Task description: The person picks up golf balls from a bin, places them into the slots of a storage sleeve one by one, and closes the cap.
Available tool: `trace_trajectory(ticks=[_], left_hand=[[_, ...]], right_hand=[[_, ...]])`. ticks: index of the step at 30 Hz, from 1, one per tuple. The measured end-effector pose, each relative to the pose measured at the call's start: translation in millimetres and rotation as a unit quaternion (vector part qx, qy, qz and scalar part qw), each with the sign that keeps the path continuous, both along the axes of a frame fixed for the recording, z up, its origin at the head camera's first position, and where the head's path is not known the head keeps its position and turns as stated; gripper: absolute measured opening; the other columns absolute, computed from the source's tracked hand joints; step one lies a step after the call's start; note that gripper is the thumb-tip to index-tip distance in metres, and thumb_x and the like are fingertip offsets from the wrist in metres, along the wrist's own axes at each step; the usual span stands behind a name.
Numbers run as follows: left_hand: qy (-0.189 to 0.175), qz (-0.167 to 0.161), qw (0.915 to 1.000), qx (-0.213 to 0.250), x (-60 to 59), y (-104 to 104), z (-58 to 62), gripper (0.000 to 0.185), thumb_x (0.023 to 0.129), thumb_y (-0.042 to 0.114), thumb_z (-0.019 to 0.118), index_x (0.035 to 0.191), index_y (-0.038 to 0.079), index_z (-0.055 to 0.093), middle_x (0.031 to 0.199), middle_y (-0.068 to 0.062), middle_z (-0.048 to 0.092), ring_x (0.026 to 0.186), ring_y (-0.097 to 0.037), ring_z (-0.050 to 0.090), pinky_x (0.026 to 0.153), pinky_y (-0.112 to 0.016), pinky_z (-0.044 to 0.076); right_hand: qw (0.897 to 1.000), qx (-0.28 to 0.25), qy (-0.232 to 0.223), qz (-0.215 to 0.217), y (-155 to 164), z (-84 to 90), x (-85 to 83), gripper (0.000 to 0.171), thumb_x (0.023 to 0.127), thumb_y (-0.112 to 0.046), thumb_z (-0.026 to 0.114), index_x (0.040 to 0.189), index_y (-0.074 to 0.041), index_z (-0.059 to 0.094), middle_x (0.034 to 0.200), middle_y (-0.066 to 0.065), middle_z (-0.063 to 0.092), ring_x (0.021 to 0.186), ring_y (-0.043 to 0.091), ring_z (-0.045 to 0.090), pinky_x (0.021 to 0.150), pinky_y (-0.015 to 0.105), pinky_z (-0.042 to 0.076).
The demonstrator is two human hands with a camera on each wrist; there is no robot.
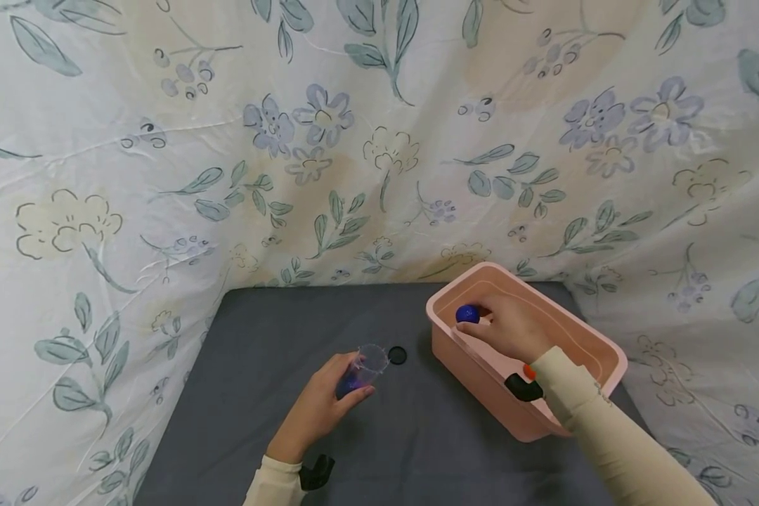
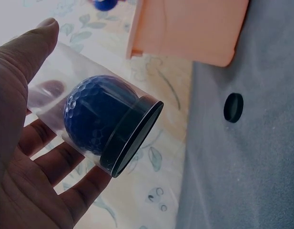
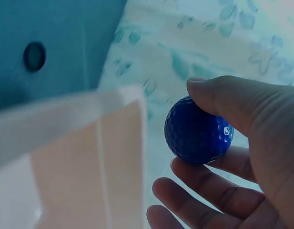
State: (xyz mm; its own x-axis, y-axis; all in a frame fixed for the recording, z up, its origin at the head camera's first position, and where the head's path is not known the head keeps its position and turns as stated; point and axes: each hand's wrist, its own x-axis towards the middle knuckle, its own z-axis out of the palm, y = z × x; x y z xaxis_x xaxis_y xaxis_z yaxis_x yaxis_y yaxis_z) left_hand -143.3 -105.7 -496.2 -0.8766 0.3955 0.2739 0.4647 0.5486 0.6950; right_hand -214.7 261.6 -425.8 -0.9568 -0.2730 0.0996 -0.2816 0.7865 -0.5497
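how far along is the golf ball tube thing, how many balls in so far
One blue ball already sits in the clear tube held by the left hand, against its black end cap. The right hand grips a second ball over the pink bin. The loose cap lies on the mat, not yet fitted.

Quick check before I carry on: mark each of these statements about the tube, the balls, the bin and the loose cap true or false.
1. The left hand holds a clear tube with a blue golf ball inside. True.
2. The right hand is empty. False: it holds a second blue golf ball over the pink bin.
3. A small black cap lies on the grey mat between tube and bin. True.
4. The black cap rests inside the pink bin. False: it lies on the mat outside it.
5. The tube's lower end is open. False: a black cap closes it.
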Motion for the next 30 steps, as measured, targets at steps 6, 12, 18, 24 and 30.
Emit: trace_trajectory(ticks=[6, 12, 18, 24, 30], left_hand=[[0.004, 0.002, 1.0000, -0.002, 0.8, 1.3, 0.9, 0.051, 0.096, 0.047, 0.071, 0.141, 0.027, 0.058, 0.130, 0.006, 0.064, 0.109, -0.006, 0.065, 0.092, -0.038, 0.059], [-0.006, 0.005, 1.0000, 0.001, 2.2, 3.0, 1.9, 0.051, 0.095, 0.046, 0.073, 0.140, 0.027, 0.058, 0.129, 0.007, 0.064, 0.108, -0.005, 0.064, 0.094, -0.039, 0.059], [-0.008, 0.007, 0.9999, 0.003, 2.7, 4.5, 2.0, 0.051, 0.095, 0.047, 0.073, 0.139, 0.027, 0.058, 0.128, 0.007, 0.064, 0.107, -0.005, 0.063, 0.097, -0.040, 0.059], [0.000, 0.004, 1.0000, 0.005, 3.3, 4.8, 0.7, 0.050, 0.095, 0.043, 0.074, 0.139, 0.026, 0.058, 0.126, 0.007, 0.064, 0.106, -0.004, 0.063, 0.095, -0.038, 0.059], [0.010, -0.003, 0.9999, 0.004, 3.7, 4.9, -1.1, 0.051, 0.096, 0.041, 0.074, 0.140, 0.021, 0.058, 0.126, 0.005, 0.064, 0.105, -0.004, 0.063, 0.094, -0.037, 0.060]], right_hand=[[0.998, -0.033, 0.028, 0.036, -22.7, 12.8, 15.3, 0.033, 0.091, -0.036, 0.082, 0.119, -0.020, 0.074, 0.110, -0.005, 0.073, 0.096, 0.014, 0.068, 0.085, 0.043, 0.061], [0.994, -0.083, 0.026, 0.062, -47.8, 21.6, 31.3, 0.033, 0.089, -0.039, 0.084, 0.116, -0.023, 0.076, 0.103, -0.011, 0.074, 0.093, 0.010, 0.067, 0.085, 0.038, 0.061], [0.991, -0.113, -0.001, 0.070, -68.6, 24.1, 41.2, 0.046, 0.088, -0.043, 0.083, 0.126, -0.018, 0.074, 0.112, -0.007, 0.074, 0.096, 0.011, 0.068, 0.088, 0.040, 0.062], [0.990, -0.126, -0.011, 0.069, -83.7, 26.9, 50.1, 0.048, 0.087, -0.045, 0.083, 0.127, -0.022, 0.073, 0.111, -0.009, 0.074, 0.095, 0.009, 0.070, 0.088, 0.033, 0.062], [0.985, -0.155, 0.002, 0.077, -97.2, 23.5, 56.4, 0.046, 0.087, -0.040, 0.085, 0.126, -0.021, 0.074, 0.111, -0.008, 0.073, 0.091, 0.017, 0.068, 0.079, 0.033, 0.061]])
